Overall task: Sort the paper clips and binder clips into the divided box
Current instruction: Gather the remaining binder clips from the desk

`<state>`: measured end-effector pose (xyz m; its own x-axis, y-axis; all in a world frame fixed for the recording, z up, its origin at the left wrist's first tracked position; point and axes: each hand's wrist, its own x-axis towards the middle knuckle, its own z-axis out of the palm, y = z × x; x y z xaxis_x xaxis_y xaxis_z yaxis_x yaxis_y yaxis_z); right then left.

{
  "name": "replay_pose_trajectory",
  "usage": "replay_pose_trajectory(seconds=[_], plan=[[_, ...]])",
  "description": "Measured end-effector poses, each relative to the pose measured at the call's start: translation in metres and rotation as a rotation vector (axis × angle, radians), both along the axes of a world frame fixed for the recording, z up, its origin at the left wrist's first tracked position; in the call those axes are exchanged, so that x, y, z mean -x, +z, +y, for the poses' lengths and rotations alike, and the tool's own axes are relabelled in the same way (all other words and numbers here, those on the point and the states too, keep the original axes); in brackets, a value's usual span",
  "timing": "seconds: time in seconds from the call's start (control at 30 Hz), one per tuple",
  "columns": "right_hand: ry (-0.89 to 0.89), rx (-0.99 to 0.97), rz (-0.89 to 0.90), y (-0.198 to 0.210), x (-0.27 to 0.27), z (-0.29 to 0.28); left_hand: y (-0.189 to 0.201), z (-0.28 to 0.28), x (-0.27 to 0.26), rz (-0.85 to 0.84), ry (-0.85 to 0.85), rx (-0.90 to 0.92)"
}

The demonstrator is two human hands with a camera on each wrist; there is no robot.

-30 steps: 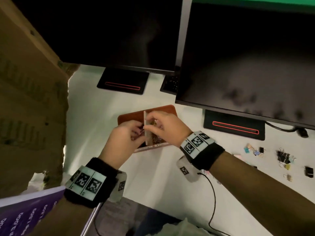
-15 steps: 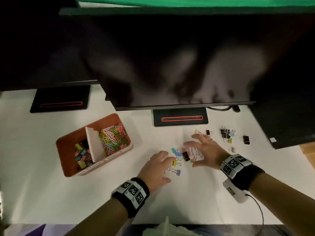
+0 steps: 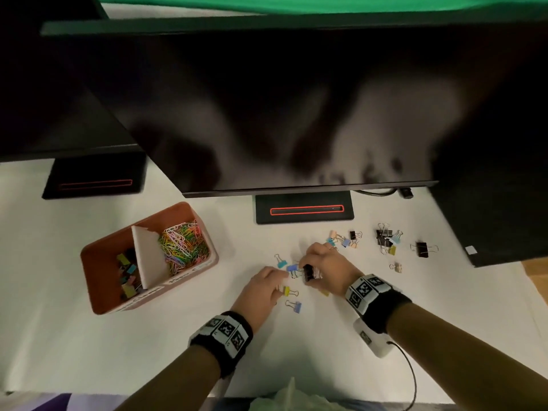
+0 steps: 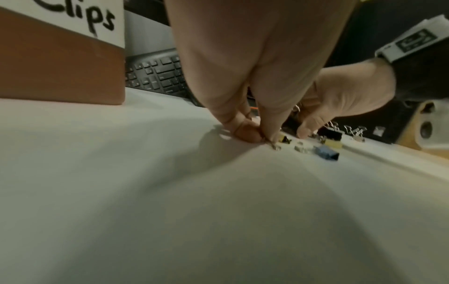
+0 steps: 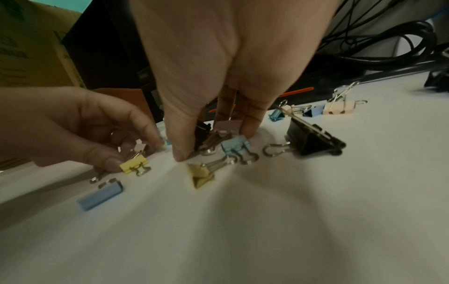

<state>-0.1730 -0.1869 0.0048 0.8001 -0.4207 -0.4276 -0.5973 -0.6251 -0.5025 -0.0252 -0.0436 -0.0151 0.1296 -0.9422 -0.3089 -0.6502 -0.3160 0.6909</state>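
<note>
The brown divided box [image 3: 98, 292] stands on the left of the white table. Its right half holds colourful paper clips [image 3: 184, 244] and its left half binder clips [image 3: 127, 274]. Loose binder clips lie in front of me. My right hand [image 3: 310, 269] curls its thumb and fingers round a black binder clip [image 5: 201, 132] and a pinkish one [image 5: 226, 126] on the table. My left hand [image 3: 280, 284] pinches at a small yellow binder clip [image 5: 134, 165] with thumb and forefinger. A blue clip [image 5: 99, 196] and a second yellow clip [image 5: 199, 174] lie just beside the hands.
More binder clips [image 3: 385, 238] lie scattered to the right, with a large black one [image 3: 421, 249] furthest out. Monitors overhang the back, their stands [image 3: 305, 207] on the table. A keyboard [image 4: 157, 75] lies behind the box. A cable [image 3: 412, 378] trails from my right wrist.
A second ago both hands were at the box. They then moved right to the loose clips with fingers spread, and now the fingers have closed on clips.
</note>
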Motion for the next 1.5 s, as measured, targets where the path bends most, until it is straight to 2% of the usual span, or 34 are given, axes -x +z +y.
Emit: replay_pose_trajectory(seconds=[0.27, 0.43, 0.57, 0.67, 0.83, 0.93, 1.03, 1.1, 1.2, 1.3, 1.37, 1.5], plan=[[0.008, -0.070, 0.005, 0.001, -0.004, -0.007, 0.002, 0.000, -0.008, 0.061, 0.170, -0.039], [0.010, -0.056, 0.006, 0.001, -0.004, -0.005, 0.002, 0.016, -0.016, 0.103, 0.208, -0.023], [-0.013, -0.060, -0.069, 0.010, -0.011, -0.002, 0.010, 0.026, -0.027, 0.190, 0.291, -0.002], [-0.017, -0.041, -0.163, 0.027, -0.026, 0.002, 0.030, 0.033, -0.040, 0.233, 0.349, 0.061], [0.026, -0.045, -0.364, 0.067, -0.075, 0.022, 0.094, 0.056, -0.074, 0.319, 0.500, 0.257], [0.110, -0.109, -0.464, 0.090, -0.124, 0.045, 0.127, 0.084, -0.114, 0.282, 0.644, 0.368], [0.190, -0.162, -0.535, 0.106, -0.183, 0.078, 0.140, 0.119, -0.164, 0.219, 0.819, 0.388], [0.179, -0.190, -0.548, 0.110, -0.220, 0.103, 0.138, 0.139, -0.191, 0.156, 0.887, 0.354], [0.083, -0.256, -0.498, 0.105, -0.265, 0.137, 0.125, 0.151, -0.213, 0.054, 0.884, 0.242], [0.042, -0.231, -0.410, 0.090, -0.285, 0.153, 0.108, 0.150, -0.217, 0.115, 0.792, 0.169], [0.024, -0.238, -0.372, 0.085, -0.283, 0.151, 0.100, 0.147, -0.216, 0.186, 0.730, 0.120], [0.056, -0.225, -0.438, 0.085, -0.241, 0.125, 0.101, 0.137, -0.208, 0.155, 0.684, 0.050]])
